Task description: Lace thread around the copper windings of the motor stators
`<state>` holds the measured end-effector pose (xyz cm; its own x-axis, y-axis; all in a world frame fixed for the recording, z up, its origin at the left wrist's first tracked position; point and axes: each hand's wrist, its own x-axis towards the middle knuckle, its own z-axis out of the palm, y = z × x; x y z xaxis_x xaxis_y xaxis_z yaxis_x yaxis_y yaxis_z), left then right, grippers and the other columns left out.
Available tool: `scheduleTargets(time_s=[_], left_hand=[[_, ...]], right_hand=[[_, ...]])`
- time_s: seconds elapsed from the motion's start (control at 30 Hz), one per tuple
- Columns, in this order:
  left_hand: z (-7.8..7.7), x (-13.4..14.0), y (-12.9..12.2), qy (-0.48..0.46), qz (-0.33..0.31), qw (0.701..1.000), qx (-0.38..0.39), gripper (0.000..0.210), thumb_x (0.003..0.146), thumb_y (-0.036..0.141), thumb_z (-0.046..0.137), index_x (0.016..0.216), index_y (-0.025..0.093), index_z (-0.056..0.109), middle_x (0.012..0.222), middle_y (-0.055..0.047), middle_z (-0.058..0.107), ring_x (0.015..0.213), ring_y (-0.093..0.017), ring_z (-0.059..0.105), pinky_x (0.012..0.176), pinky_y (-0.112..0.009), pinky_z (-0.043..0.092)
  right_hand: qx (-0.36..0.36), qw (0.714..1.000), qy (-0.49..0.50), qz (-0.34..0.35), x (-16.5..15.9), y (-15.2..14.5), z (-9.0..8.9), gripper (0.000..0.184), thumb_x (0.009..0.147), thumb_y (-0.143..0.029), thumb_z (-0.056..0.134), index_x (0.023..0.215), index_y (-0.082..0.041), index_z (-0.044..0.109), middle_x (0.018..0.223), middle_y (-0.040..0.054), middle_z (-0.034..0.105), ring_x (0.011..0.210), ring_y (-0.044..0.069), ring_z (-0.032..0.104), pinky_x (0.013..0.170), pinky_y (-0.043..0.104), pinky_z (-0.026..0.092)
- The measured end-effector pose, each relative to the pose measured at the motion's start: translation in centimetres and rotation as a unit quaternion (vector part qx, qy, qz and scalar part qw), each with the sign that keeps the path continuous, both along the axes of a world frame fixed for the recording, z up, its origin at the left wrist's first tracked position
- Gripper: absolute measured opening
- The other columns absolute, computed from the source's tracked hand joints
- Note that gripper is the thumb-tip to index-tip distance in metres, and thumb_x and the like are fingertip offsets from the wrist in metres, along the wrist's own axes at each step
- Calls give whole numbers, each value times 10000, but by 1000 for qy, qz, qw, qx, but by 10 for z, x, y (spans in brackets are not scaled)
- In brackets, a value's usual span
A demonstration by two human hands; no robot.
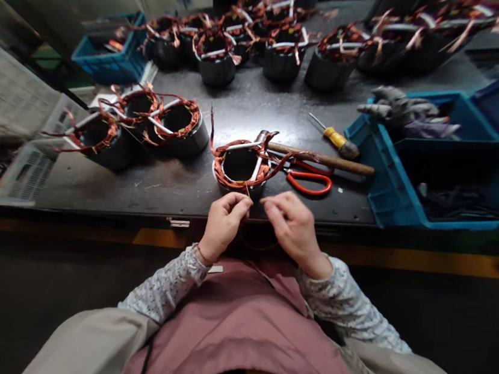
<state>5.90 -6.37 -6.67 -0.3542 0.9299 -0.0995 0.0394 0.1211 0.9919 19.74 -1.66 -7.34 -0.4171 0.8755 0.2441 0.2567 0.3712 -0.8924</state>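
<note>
A motor stator (239, 166) with copper windings and white sleeves stands upright at the bench's near edge. My left hand (223, 220) is just in front of its rim, thumb and forefinger pinched on a thin cord (248, 192) that comes off the windings. My right hand (292, 226) is closed beside it, fingertips together and pointing at the left hand. What lies in that pinch is too small to make out. Below both hands a thin dark strand hangs in a loop.
Right of the stator lie red-handled scissors (309, 182), a wooden-handled hammer (325, 159) and a yellow screwdriver (337, 141). More stators (184, 127) stand left and behind. Blue bins (380, 179) flank the right; a white crate (21, 174) sits at left.
</note>
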Motion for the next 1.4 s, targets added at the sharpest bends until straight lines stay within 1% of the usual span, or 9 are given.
scheduleTargets(time_s=[0.17, 0.3, 0.43, 0.6, 0.77, 0.9, 1.03, 1.17, 1.4], left_hand=[[-4, -8, -4, 150, -16, 988, 36, 189, 843, 315, 575, 761, 172, 666, 657, 11, 642, 592, -102, 556, 568, -201, 439], [1, -16, -20, 108, -21, 993, 41, 151, 857, 293, 599, 915, 178, 679, 723, 8, 695, 476, -73, 545, 495, -188, 453], [6, -13, -38, 128, 6, 988, 88, 115, 895, 271, 586, 907, 185, 660, 767, -3, 717, 476, -60, 566, 502, -172, 475], [-3, -11, -43, 146, -113, 978, 101, 114, 918, 240, 543, 958, 201, 643, 752, 5, 705, 560, -81, 628, 574, -180, 508], [-12, -30, -22, 183, 6, 974, 134, 133, 877, 262, 625, 985, 191, 654, 891, -30, 698, 823, -134, 657, 762, -242, 529], [-9, -36, 1, 218, -42, 950, 221, 62, 869, 211, 647, 823, 178, 673, 797, -15, 683, 749, -117, 636, 729, -228, 515], [-1, -44, 16, 298, -73, 914, 265, 86, 888, 158, 605, 817, 161, 654, 910, -47, 697, 824, -117, 647, 755, -219, 522], [6, -56, 29, 312, -177, 895, 264, 118, 918, 179, 558, 844, 161, 649, 945, -41, 714, 788, -98, 668, 731, -191, 529], [4, -51, 37, 121, -142, 972, 141, 121, 807, 214, 680, 893, 158, 615, 746, 10, 706, 617, -107, 664, 580, -190, 541]], right_hand=[[-203, 975, 67, 62, -23, 29, 12, 170, 747, -297, 675, 675, -143, 688, 636, 15, 668, 579, 115, 567, 569, 232, 441], [-318, 938, 135, 24, -24, 26, 11, 225, 700, -351, 721, 680, -141, 644, 560, -9, 635, 443, 62, 476, 426, 182, 346], [-385, 903, 190, -1, -24, 10, 8, 314, 663, -417, 770, 766, -149, 643, 715, 45, 723, 532, 94, 605, 459, 179, 446], [-446, 848, 285, -25, -40, -1, 8, 385, 584, -423, 823, 763, -165, 602, 631, -14, 671, 500, 70, 574, 463, 172, 467], [-434, 851, 295, -2, -45, 1, 12, 344, 637, -398, 790, 778, -167, 577, 574, -65, 587, 383, 9, 354, 336, 127, 266], [-346, 909, 234, 2, -42, -1, 8, 225, 790, -382, 661, 819, -175, 577, 594, -53, 588, 367, 31, 368, 327, 160, 288], [20, 998, 55, -9, -34, 1, 3, 99, 895, -224, 544, 868, -171, 623, 709, 26, 695, 564, 117, 624, 543, 224, 496], [311, 949, -45, 10, -25, 10, 2, 139, 922, -112, 506, 943, -144, 640, 855, 83, 743, 750, 164, 707, 705, 246, 535], [347, 936, -55, -16, -25, 13, 4, 106, 916, -100, 534, 943, -151, 623, 810, 59, 741, 666, 146, 698, 639, 225, 519]])
